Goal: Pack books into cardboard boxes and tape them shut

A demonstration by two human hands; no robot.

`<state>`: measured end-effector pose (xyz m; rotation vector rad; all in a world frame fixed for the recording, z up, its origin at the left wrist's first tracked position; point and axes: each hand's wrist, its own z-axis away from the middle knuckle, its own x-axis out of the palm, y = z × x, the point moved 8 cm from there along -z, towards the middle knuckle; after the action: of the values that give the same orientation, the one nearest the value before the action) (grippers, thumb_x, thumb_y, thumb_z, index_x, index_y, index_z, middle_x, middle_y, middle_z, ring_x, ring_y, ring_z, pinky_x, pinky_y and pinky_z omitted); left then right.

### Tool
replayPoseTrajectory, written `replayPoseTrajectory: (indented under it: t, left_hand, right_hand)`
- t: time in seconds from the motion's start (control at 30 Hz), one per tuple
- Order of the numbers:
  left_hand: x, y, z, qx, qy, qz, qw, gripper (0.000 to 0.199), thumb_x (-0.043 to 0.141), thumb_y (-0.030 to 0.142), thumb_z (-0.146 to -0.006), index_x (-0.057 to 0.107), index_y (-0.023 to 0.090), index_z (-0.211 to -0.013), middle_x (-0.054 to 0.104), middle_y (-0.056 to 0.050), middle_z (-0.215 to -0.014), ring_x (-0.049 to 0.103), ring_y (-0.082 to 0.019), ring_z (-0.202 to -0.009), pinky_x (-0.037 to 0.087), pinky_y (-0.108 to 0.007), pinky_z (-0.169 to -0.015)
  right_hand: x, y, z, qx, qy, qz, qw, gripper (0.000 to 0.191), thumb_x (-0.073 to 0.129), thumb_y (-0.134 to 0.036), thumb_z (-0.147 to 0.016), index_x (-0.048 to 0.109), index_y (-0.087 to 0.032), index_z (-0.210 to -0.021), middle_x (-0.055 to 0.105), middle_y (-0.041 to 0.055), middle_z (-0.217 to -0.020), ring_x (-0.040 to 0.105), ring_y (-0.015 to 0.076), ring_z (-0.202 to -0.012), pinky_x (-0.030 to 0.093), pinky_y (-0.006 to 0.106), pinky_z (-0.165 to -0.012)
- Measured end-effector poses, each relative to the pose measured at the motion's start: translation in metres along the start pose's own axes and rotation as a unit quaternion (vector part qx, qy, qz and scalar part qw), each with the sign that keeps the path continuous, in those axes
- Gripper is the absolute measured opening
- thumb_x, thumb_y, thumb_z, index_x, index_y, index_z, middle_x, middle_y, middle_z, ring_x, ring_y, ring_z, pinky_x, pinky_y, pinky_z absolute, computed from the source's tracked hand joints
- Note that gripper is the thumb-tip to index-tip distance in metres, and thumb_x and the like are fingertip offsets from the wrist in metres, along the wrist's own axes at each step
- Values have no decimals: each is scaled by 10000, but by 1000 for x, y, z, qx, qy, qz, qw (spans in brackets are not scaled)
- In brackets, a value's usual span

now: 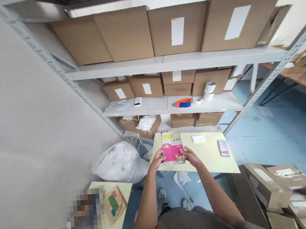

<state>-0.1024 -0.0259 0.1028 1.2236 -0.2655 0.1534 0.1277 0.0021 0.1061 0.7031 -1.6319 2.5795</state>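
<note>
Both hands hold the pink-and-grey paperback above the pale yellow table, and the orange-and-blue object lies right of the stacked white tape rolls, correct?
No: the head view shows the orange-and-blue object left of the stacked white tape rolls. The left hand and right hand do hold the pink-and-grey paperback above the pale yellow table.

Head-worn view, looking forward and steeply down from above
</note>
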Motion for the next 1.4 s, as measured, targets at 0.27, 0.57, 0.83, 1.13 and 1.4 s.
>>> replayPoseTrajectory:
  t: [0.27,0.57,0.83,1.13,1.4]
  left_hand:
    - [14,7,-73,-25,-103,-50,993,934,864,416,-716,511,257,-1566,733,-139,-1268,747,-269,-1066,589,-360,-882]
    - [19,39,-147,92,-2,-222,971,611,831,462,-803,702,264,-1367,715,-145,-1305,717,-273,-1105,568,-418,-1004]
    - [104,51,-152,104,-102,-180,973,626,816,515,-825,674,234,-1366,779,-136,-1199,720,-305,-1153,583,-400,-958]
    - [68,92,-162,69,-120,-73,988,740,793,600,-753,653,216,-1370,770,-138,-1256,713,-327,-1205,572,-463,-1036]
    - [74,88,-175,51,-122,-51,990,782,900,465,-686,663,203,-1384,758,-158,-1286,723,-331,-1191,569,-485,-1048]
  right_hand:
    - [-25,-10,-23,-27,74,-53,995,510,933,-444,-609,566,-259,-910,794,52,-939,783,284,-873,578,339,-686]
    - [-23,-38,-54,-102,216,4,971,490,888,-480,-635,520,-267,-879,782,35,-972,763,273,-895,573,339,-689]
    - [-3,-53,-69,-184,225,190,938,406,732,-452,-811,684,-283,-1176,714,71,-1247,717,254,-1023,628,418,-859]
    - [-72,-78,-61,-104,226,127,960,693,811,-501,-786,647,-324,-1435,605,114,-1554,584,338,-1401,516,514,-1098]
    - [-73,-90,-68,-89,92,-61,990,569,925,-365,-565,653,-247,-1051,831,52,-990,785,314,-963,588,399,-815]
